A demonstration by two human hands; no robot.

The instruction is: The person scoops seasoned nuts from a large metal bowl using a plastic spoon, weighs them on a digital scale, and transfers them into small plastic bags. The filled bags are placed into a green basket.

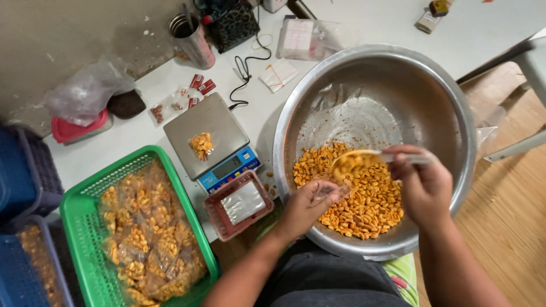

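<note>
On a white table [142,131] over wood floor (frame's right), the right hand [424,185] grips a scoop [355,162] lying left-right, bowl leftward, while the left hand [307,204] pinches a clear bag [329,190].

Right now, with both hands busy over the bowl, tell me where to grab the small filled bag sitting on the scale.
Pinch the small bag at its upper, flatter end, coming straight down from above. It lies flat on the scale platform with the snacks bunched in the middle, so the loose clear film at the edge probably gives the fingers the easiest hold. The green basket stands to the left, so approach from above or the bowl side.
</note>
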